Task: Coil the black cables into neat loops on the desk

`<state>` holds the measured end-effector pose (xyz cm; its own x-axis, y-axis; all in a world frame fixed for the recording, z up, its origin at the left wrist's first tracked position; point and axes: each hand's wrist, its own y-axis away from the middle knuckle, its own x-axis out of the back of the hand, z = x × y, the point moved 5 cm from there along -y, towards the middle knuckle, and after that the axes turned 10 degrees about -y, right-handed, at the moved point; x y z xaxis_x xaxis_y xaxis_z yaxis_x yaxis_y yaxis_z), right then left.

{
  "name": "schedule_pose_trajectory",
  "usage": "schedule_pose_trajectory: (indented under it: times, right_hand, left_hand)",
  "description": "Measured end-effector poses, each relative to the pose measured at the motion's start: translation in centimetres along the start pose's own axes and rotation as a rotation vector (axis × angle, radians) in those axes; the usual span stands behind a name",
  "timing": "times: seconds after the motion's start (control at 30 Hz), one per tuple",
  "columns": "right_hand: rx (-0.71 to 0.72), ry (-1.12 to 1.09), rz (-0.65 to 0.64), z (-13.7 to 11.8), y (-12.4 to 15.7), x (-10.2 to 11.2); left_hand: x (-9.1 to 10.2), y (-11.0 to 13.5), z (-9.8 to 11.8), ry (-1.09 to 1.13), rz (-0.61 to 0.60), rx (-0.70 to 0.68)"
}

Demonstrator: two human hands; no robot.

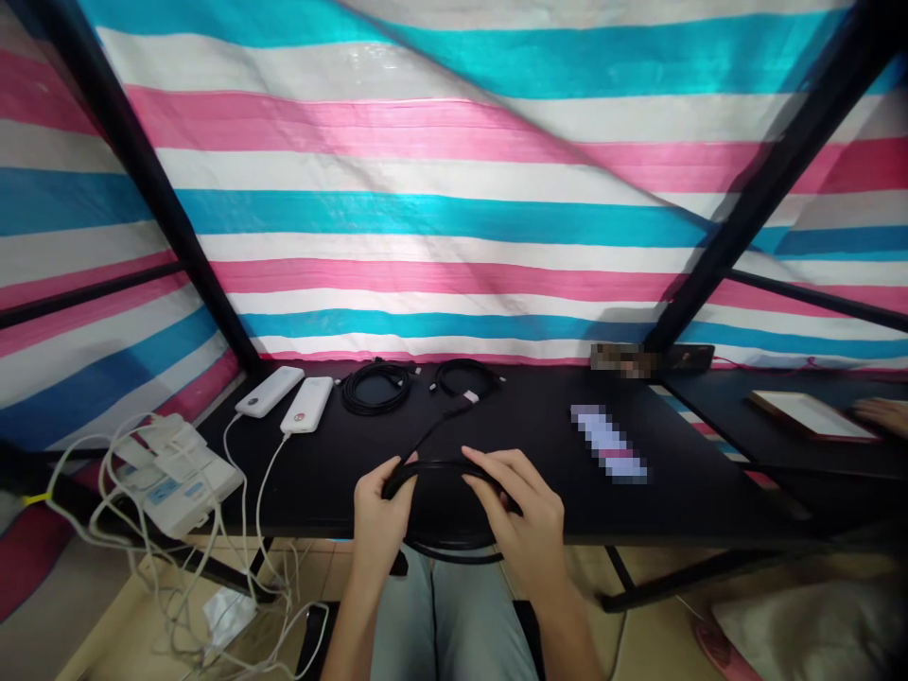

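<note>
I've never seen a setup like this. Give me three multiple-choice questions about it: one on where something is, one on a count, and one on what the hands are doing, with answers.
1. Where are the white power banks?
A) Left part of the black table
B) Right end of the table
C) On the floor

2. How many coiled black cables lie beyond the hands?
A) One
B) Two
C) Four

3. What holds the black cable loop?
A) Left hand only
B) Right hand only
C) Both hands

Answers:
1. A: they lie side by side near the table's left end.
2. B: two coils sit next to each other.
3. C: the left hand and right hand both hold it.
</note>
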<state>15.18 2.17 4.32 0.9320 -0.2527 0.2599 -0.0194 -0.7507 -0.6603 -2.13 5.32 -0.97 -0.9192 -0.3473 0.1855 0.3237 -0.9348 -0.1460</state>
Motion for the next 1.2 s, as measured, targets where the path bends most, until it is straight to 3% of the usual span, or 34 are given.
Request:
schedule_pose_trajectory:
  times: [0.2, 0.37, 0.53, 0.63, 0.77, 0.87, 1.0, 1.1, 1.2]
  right_hand:
    - [-0.087, -0.079, -0.016, 0.1, -0.4, 0.4]
    - [-0.152, -0.085, -0.1, 0.4, -0.2, -0.5]
    - [-0.159, -0.105, -0.118, 0.6, 0.2, -1.0]
    - [-0.053, 0.061, -0.049, 0.5, 0.2, 0.1]
    - [0.009, 0.25, -0.019, 0.9, 0.3, 0.9]
    - [-0.017, 0.232, -0.015, 1.2, 0.6, 0.5]
    - [-0.066, 0.196, 0.112, 0.9, 1.2, 0.4]
    - [-0.053, 0.136, 0.056, 0.7, 1.4, 0.4]
    - [-0.046, 0.083, 0.027, 0.8, 1.6, 0.7]
  left_hand:
    - [-0.1, 0.3, 0.7, -0.121, -0.069, -0.049]
    - [-0.6, 0.8, 0.9, -0.137, -0.151, -0.071]
    - [0.4, 0.5, 1.0, -0.226, -0.026, -0.197]
    - [0.8, 0.5, 1.7, -0.327, -0.024, -0.384]
    - [0.4, 1.9, 4.1, -0.539, -0.023, -0.816]
    - [0.0, 3.4, 5.8, -0.593, 0.082, -0.942]
    - [0.0, 4.2, 6.8, -0.555, 0.238, -0.774]
    - [0.3, 3.8, 6.1, -0.512, 0.258, -0.561]
    - [0.8, 3.3, 4.9, -0.548, 0.273, -0.445]
